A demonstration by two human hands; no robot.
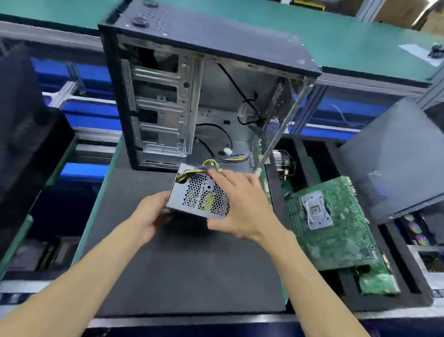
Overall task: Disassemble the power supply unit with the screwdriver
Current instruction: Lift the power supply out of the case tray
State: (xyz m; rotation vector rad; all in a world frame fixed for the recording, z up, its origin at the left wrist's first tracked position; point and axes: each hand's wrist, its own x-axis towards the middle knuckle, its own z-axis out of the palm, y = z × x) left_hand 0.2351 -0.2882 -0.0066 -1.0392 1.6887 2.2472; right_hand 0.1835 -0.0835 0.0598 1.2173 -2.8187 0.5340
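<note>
The power supply unit is a grey metal box with a honeycomb grille, tilted above the dark foam mat. Yellow and black wires run from its far side toward the open case. My left hand grips its lower left corner from below. My right hand holds its right side, fingers laid over the top near the wires and thumb under the front edge. No screwdriver is visible.
An open black computer case stands upright just behind the unit. Green motherboards lie in a black tray at the right, beside a heatsink and a black side panel. Another dark case is at the left.
</note>
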